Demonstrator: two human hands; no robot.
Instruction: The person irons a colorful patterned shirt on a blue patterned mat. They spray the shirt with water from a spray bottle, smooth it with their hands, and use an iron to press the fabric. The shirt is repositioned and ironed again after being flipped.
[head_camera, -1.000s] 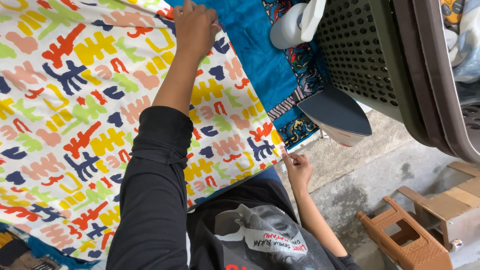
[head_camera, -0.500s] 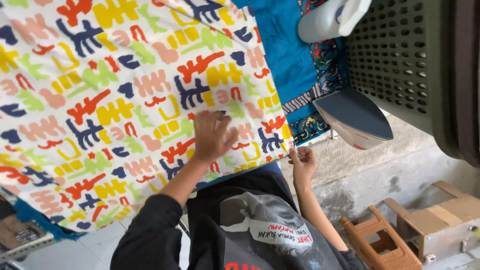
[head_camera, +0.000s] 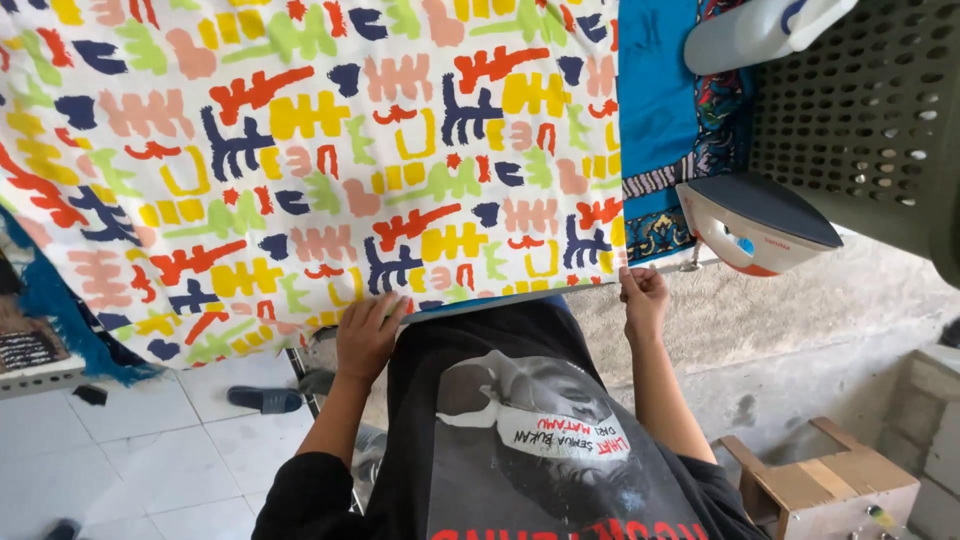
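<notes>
A white cloth (head_camera: 300, 150) with bright yellow, red, navy, green and pink shapes lies spread over an ironing surface. My left hand (head_camera: 367, 335) rests flat on its near edge, fingers spread. My right hand (head_camera: 643, 295) pinches the cloth's near right corner. Beyond that corner a white iron (head_camera: 760, 222) with a dark soleplate stands upright on a blue patterned cover (head_camera: 665, 110).
A dark perforated laundry basket (head_camera: 860, 110) stands at the right, with a white bottle-like object (head_camera: 760, 35) beside it. A wooden stool (head_camera: 815, 485) sits on the concrete floor lower right. A sandal (head_camera: 262, 399) lies on the white tiles.
My left hand has slid from the far side of the cloth back to its near edge. The right hand has stayed on the near right corner.
</notes>
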